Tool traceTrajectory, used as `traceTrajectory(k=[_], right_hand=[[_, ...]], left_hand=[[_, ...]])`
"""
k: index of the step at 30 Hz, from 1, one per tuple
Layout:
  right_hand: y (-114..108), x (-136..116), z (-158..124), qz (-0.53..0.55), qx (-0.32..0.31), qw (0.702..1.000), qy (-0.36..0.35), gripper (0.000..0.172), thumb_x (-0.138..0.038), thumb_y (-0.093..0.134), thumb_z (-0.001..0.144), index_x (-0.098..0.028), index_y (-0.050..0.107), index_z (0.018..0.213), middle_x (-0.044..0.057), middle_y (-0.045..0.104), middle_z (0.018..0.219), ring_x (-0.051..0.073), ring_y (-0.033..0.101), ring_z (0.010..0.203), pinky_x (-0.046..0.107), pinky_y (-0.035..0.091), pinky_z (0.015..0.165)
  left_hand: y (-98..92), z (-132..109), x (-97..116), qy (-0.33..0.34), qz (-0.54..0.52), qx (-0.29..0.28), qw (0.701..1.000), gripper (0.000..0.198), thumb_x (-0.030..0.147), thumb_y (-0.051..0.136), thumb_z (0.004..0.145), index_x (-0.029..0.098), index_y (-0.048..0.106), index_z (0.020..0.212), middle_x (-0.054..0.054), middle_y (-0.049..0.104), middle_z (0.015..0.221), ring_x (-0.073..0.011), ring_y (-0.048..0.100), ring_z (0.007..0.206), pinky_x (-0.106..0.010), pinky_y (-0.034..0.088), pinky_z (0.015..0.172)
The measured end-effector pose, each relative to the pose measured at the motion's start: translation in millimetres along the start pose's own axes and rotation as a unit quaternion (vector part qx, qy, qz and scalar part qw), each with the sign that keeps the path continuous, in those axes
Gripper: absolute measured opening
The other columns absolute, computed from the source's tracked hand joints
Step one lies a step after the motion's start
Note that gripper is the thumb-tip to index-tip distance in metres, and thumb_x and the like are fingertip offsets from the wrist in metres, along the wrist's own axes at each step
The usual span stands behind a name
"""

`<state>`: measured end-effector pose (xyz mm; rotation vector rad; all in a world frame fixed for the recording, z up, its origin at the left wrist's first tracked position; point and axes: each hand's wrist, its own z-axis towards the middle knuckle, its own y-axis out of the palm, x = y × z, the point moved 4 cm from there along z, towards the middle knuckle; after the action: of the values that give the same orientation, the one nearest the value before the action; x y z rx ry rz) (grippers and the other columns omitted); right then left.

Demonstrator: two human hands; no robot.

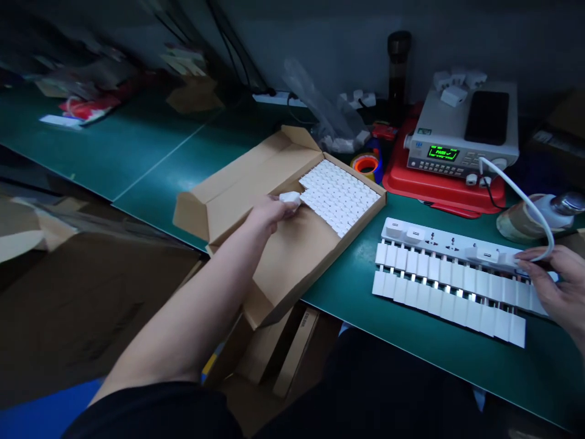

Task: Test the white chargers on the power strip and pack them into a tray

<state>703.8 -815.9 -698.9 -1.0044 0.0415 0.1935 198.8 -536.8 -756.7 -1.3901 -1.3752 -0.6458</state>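
Over the open cardboard box (301, 244), my left hand (269, 214) pinches a white USB charger (289, 198). The charger is beside the rows of white chargers (338, 192) packed at the box's far end. My right hand (560, 280) grips the end of a white USB cable (532, 198) at the right end of a white power strip (443, 242). Several chargers are plugged into this strip. In front of it, two rows of white chargers (448, 299) lie on the green table, their prongs pointing away from me. My right fingertips partly hide the cable's plug.
A tester (441, 152) showing PASS stands on a red tray (397, 177), with a phone and several chargers on top. Tape rolls (365, 163), a plastic bag (338, 125) and a bottle (525, 216) stand around it. Large cartons (91, 292) are below the table edge, left.
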Motion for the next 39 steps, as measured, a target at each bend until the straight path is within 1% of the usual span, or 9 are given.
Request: traceTrajectory(k=[6,10,12,15,18,24,29,33,39], right_hand=[[-1,-2,3,0.062,0.001,0.998,0.002,0.005,-0.026,0.063,0.095,-0.023,0.066,0.094,0.003,0.074,0.093,0.022,0.073,0.083,0.033,0.055,0.064],[0,0,3,0.085,-0.004,0.996,0.01,0.006,-0.023,0.061,0.095,-0.022,0.067,0.094,0.005,0.074,0.095,0.023,0.073,0.085,0.035,0.057,0.07],[0,0,3,0.086,-0.01,0.996,0.01,0.006,-0.021,0.061,0.095,-0.021,0.067,0.095,0.006,0.074,0.095,0.023,0.072,0.087,0.036,0.058,0.072],[0,0,2,0.088,-0.021,0.996,0.016,0.007,-0.021,0.06,0.095,-0.023,0.066,0.096,0.007,0.074,0.096,0.024,0.072,0.088,0.037,0.058,0.073],[1,1,2,0.103,-0.025,0.994,0.034,0.007,-0.023,0.059,0.096,-0.025,0.066,0.096,0.005,0.073,0.095,0.025,0.071,0.088,0.039,0.058,0.073],[3,3,1,0.129,-0.03,0.99,0.04,0.009,-0.019,0.058,0.094,-0.024,0.065,0.093,0.004,0.072,0.095,0.023,0.07,0.088,0.037,0.057,0.075],[6,5,1,0.135,-0.025,0.989,0.051,0.01,-0.02,0.056,0.095,-0.024,0.064,0.091,0.004,0.07,0.092,0.021,0.068,0.084,0.036,0.055,0.071],[7,6,0,0.138,-0.028,0.989,0.053,0.009,-0.021,0.056,0.095,-0.024,0.064,0.092,0.004,0.07,0.092,0.021,0.068,0.083,0.037,0.055,0.069],[6,5,1,0.144,-0.023,0.988,0.044,0.01,-0.02,0.055,0.096,-0.024,0.063,0.091,0.005,0.07,0.091,0.021,0.068,0.083,0.036,0.055,0.07]], left_hand=[[16.0,-17,31,0.021,-0.004,-0.08,0.997,0.03,0.02,0.08,0.076,0.015,0.063,0.099,-0.005,0.068,0.085,-0.0238,0.066,0.101,-0.043,0.054,0.094],[27.9,-82,37,0.169,0.113,-0.029,0.979,0.039,0.036,0.08,0.076,0.023,0.065,0.11,-0.009,0.069,0.11,-0.0338,0.061,0.117,-0.052,0.052,0.096],[47.7,-135,29,0.288,0.197,-0.051,0.936,0.045,0.04,0.075,0.081,0.024,0.062,0.121,-0.011,0.066,0.123,-0.0324,0.064,0.109,-0.053,0.055,0.093],[92.0,-216,-5,0.443,0.316,-0.189,0.817,0.052,0.046,0.07,0.089,0.022,0.057,0.133,-0.013,0.066,0.126,-0.0312,0.065,0.107,-0.053,0.057,0.092],[117.9,-262,-43,0.516,0.377,-0.174,0.749,0.048,0.036,0.071,0.089,0.021,0.057,0.133,-0.018,0.064,0.127,-0.0372,0.06,0.116,-0.054,0.059,0.089],[109.9,-266,-79,0.517,0.306,-0.143,0.786,0.049,0.015,0.061,0.093,0.026,0.051,0.14,-0.019,0.055,0.142,-0.035,0.058,0.129,-0.053,0.057,0.1],[90.0,-253,-58,0.497,0.209,-0.19,0.82,0.044,0.014,0.062,0.094,0.031,0.055,0.134,-0.011,0.063,0.135,-0.0285,0.065,0.122,-0.049,0.057,0.102],[116.2,-249,0,0.604,0.232,-0.192,0.738,0.043,0.014,0.064,0.093,0.031,0.057,0.132,-0.01,0.062,0.136,-0.0272,0.065,0.12,-0.046,0.056,0.099],[226.6,-249,56,0.654,0.424,-0.301,0.549,0.031,0.011,0.052,0.094,0.022,0.07,0.116,-0.014,0.065,0.13,-0.0325,0.06,0.116,-0.047,0.053,0.089]])
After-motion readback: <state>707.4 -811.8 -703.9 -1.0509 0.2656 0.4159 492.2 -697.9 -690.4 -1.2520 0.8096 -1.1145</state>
